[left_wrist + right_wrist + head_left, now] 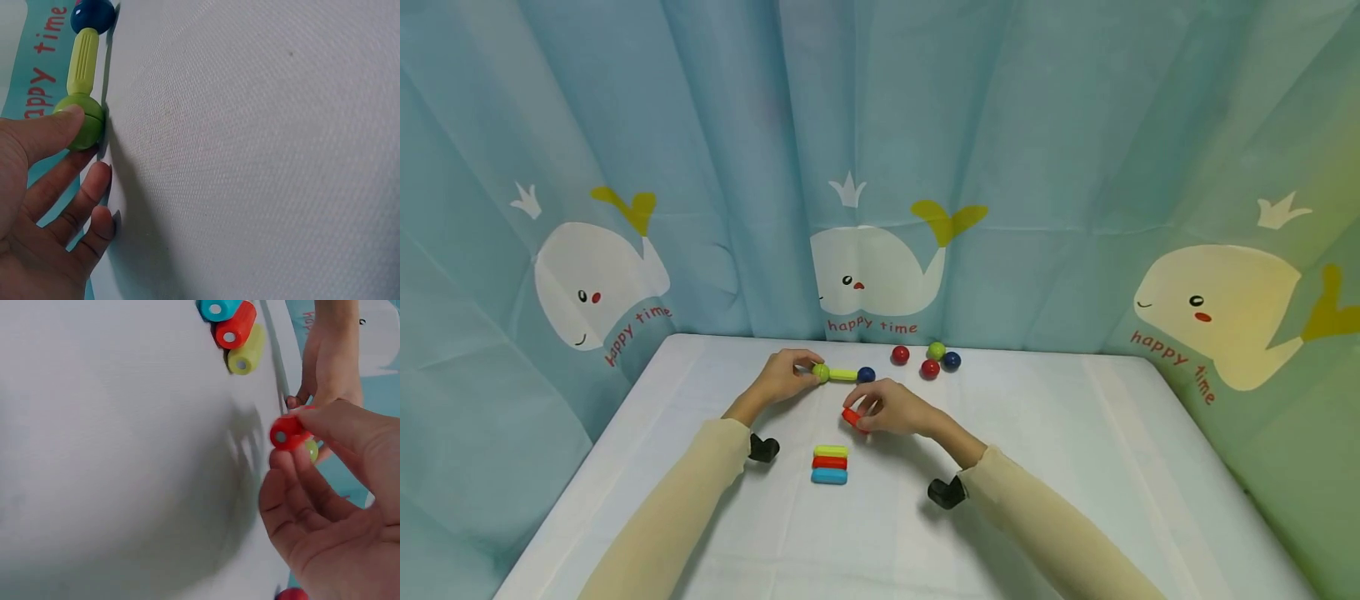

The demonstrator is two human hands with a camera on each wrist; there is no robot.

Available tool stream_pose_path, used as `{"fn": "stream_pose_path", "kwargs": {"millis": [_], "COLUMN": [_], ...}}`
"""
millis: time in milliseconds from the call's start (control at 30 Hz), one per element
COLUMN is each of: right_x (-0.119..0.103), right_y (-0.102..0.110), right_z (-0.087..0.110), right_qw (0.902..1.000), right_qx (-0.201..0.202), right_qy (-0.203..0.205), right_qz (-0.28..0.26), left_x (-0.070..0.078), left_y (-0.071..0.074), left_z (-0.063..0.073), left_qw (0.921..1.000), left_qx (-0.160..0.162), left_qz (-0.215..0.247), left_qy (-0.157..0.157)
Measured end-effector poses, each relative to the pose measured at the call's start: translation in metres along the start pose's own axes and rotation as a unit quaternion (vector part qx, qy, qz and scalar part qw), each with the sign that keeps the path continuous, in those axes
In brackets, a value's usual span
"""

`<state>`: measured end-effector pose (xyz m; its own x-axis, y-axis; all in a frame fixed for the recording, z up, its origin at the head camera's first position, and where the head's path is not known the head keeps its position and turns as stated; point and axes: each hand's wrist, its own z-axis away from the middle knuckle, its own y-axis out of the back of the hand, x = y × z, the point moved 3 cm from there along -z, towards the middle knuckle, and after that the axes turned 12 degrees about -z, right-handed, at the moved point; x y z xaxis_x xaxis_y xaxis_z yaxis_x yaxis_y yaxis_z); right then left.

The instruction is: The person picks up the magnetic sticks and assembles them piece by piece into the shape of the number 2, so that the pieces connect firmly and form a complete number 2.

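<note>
My left hand (784, 377) pinches a green ball (86, 122) between thumb and fingers. A yellow-green ribbed rod (83, 61) joins that ball to a dark blue ball (92, 15), and the joined piece lies near the table's back edge. Between the thumb and fingers of my right hand (895, 408) is a short red rod (289, 432) with a grey disc on its end, held just in front of the blue ball. Nearer the front, a yellow rod (831, 451), a red rod (830, 462) and a blue rod (829, 477) lie side by side.
Behind my right hand sit loose balls: a red ball (900, 355), another red ball (929, 369), a green ball (936, 351) and a blue ball (952, 361). A whale-print curtain (1037, 275) hangs along the back of the white table (1075, 467).
</note>
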<state>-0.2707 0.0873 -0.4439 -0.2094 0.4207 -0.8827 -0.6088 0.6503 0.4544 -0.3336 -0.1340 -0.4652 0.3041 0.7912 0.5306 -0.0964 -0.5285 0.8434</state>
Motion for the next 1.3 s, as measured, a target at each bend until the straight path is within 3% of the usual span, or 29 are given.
{"fn": "stream_pose_path", "kwargs": {"millis": [300, 533, 767, 1300], "right_x": [0.009, -0.002, 0.025, 0.031], "right_y": [0.015, 0.02, 0.019, 0.011], "right_z": [0.018, 0.033, 0.025, 0.012], "right_qw": [0.9863, 0.9738, 0.9646, 0.9325], "right_qx": [0.124, 0.161, 0.197, 0.278], "right_qy": [-0.01, -0.04, -0.053, -0.104], "right_qz": [-0.109, -0.156, -0.167, -0.206], "left_x": [-0.001, -0.003, -0.003, -0.001], "left_y": [0.0, 0.0, -0.001, -0.001], "left_z": [-0.001, -0.001, -0.001, -0.004], "left_qw": [1.0, 1.0, 0.9999, 1.0], "left_qx": [0.003, 0.003, 0.005, 0.003], "left_qz": [-0.002, -0.005, -0.001, -0.002], "left_qy": [-0.005, -0.004, -0.009, -0.002]}}
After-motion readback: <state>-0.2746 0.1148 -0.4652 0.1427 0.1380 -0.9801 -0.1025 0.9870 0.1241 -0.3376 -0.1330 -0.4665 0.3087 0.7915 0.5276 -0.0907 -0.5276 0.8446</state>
